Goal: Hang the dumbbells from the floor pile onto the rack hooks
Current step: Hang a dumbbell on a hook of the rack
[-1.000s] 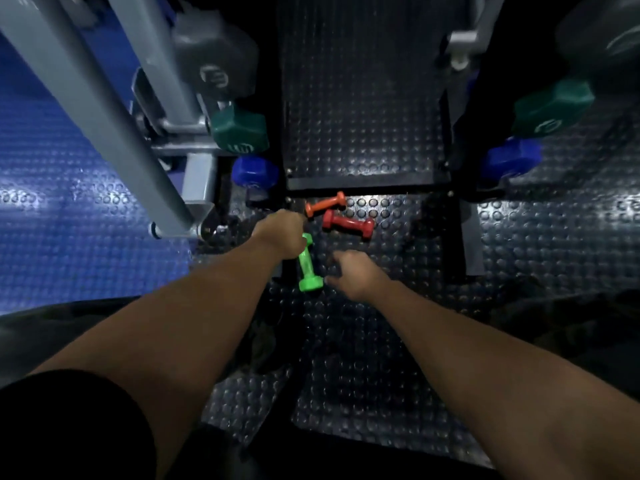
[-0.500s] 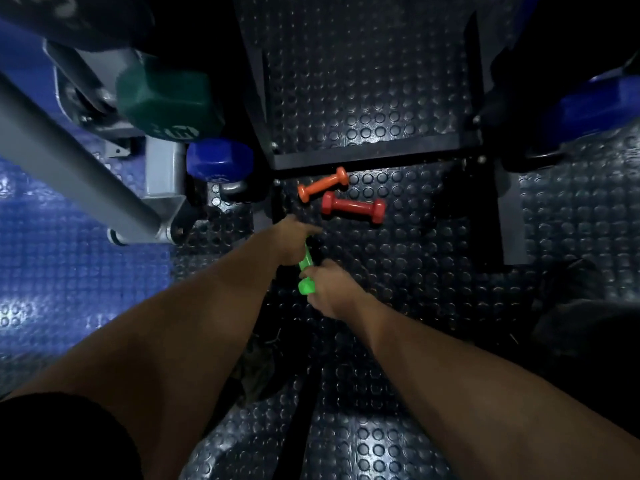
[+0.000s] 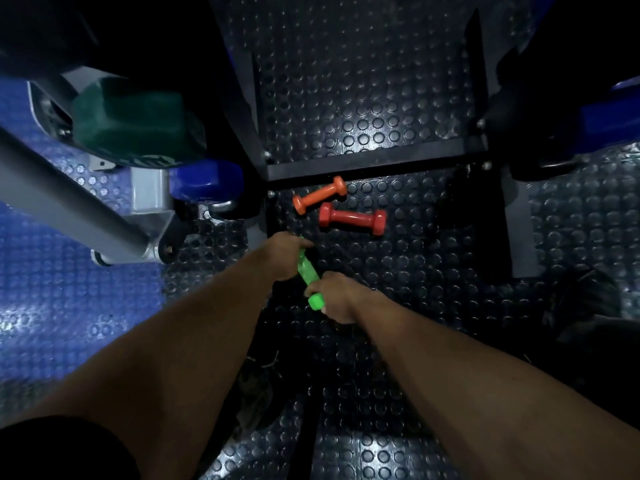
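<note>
Both grips closed on green dumbbell (image 3: 309,276) | left hand (image 3: 284,255) hides far end (right hand (image 3: 337,297) near).

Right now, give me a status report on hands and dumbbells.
Left hand and right hand both gripping green dumbbell. Orange dumbbell, red dumbbell on floor, untouched. Nothing obstructing.
</note>
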Action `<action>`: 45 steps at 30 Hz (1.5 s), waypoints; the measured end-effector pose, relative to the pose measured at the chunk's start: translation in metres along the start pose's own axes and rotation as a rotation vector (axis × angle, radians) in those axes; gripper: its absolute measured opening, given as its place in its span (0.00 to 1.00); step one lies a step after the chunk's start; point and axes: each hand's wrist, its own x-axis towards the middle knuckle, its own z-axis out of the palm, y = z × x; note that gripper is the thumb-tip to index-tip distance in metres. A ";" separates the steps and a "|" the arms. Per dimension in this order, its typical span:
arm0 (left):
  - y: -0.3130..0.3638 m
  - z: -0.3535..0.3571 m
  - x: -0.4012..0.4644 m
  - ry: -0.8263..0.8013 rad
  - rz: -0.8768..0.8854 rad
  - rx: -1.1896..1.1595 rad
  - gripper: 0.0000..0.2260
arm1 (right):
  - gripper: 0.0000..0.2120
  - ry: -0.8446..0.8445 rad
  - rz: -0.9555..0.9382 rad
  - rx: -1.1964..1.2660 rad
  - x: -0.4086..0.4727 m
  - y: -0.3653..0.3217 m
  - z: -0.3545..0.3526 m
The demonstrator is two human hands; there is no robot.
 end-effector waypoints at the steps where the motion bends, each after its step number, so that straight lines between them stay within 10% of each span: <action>1: 0.000 0.002 -0.002 0.020 -0.022 -0.046 0.28 | 0.26 -0.006 -0.009 -0.020 -0.006 0.007 -0.007; 8: 0.013 0.017 -0.040 0.145 -0.083 -0.359 0.23 | 0.25 -0.042 -0.031 -0.249 -0.072 0.023 -0.066; 30: 0.074 -0.148 -0.283 0.736 0.158 -0.668 0.07 | 0.23 0.787 -0.169 -0.558 -0.344 -0.113 -0.174; 45: 0.065 -0.254 -0.470 1.196 0.279 -0.605 0.29 | 0.27 1.156 -0.486 -0.541 -0.500 -0.231 -0.230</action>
